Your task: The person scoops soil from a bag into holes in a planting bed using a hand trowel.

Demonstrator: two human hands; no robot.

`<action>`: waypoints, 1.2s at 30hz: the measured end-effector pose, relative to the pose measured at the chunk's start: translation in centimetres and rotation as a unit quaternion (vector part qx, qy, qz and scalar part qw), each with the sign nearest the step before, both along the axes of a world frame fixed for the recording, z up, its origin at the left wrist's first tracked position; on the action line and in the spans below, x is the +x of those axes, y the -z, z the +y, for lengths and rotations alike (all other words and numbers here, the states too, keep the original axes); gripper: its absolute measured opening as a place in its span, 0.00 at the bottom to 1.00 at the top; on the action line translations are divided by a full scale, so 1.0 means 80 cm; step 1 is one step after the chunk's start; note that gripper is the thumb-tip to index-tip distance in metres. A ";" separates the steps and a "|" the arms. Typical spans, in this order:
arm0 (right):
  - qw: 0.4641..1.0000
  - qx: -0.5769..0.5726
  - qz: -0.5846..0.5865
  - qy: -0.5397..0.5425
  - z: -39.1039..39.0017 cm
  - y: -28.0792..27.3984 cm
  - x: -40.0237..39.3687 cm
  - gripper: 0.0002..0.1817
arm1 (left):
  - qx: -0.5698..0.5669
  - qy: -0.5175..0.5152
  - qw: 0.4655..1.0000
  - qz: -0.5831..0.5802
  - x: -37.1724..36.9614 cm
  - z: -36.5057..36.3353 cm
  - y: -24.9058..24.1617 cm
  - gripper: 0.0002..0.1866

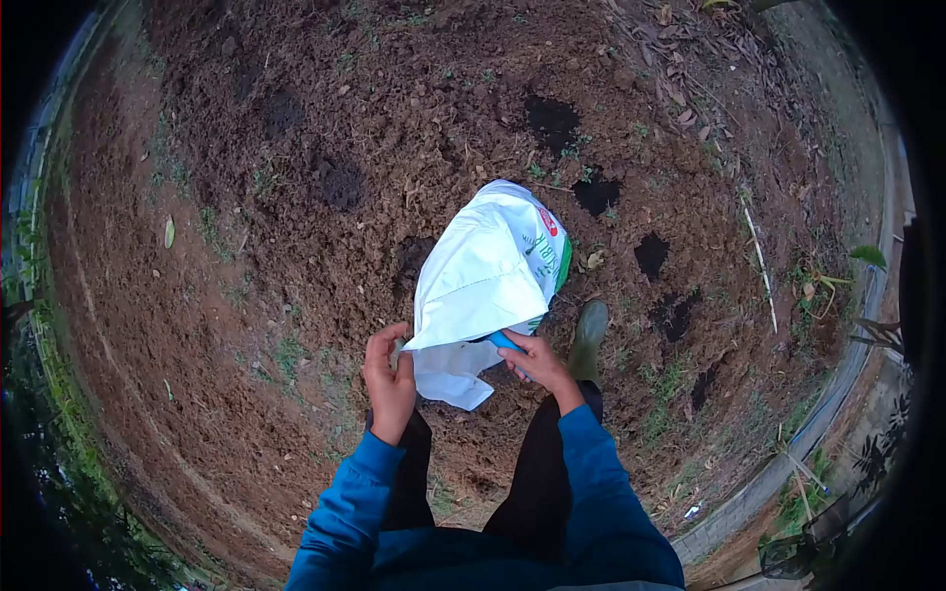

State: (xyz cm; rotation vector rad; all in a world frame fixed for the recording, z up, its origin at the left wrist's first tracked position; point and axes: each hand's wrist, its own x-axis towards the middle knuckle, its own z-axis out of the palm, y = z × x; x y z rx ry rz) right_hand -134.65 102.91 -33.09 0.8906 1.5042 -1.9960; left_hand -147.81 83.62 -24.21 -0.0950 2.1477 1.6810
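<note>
A white plastic sack [483, 251] with green and red print lies on the soil in front of me, its mouth turned towards my legs. My left hand [390, 382] pinches the left corner of the sack's opening. Wrapped round a blue handle [507, 343], my right hand [537, 364] is at the right side of the opening. The far end of the handled tool is hidden inside the sack.
Several dark patches mark the brown soil [443, 118], among them one [552, 123] beyond the sack. My green boot [589, 335] stands right of the sack. A thin stick [759, 258] and dry leaves lie at the right, inside a curved concrete edge [828, 419].
</note>
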 end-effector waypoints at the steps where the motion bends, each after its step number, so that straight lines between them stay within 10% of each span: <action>1: 1.000 -0.010 -0.008 0.007 0.006 -0.010 0.011 0.25 | -0.076 0.051 0.993 0.072 -0.006 0.002 -0.006 0.16; 14: 0.978 0.045 -0.099 0.177 0.069 -0.133 0.113 0.23 | -0.195 0.156 0.959 0.136 -0.007 -0.004 -0.011 0.23; 24: 0.977 0.185 0.010 0.104 0.230 -0.137 -0.231 0.18 | -0.214 0.159 0.962 0.054 -0.001 -0.033 -0.014 0.30; 29: 0.932 0.339 -0.120 0.042 0.252 -0.120 -0.335 0.11 | -0.177 0.138 0.974 0.032 0.019 -0.025 -0.005 0.33; 36: 0.951 0.281 -0.081 0.103 0.168 -0.059 -0.118 0.11 | -0.232 0.175 0.950 0.118 -0.004 0.021 -0.049 0.39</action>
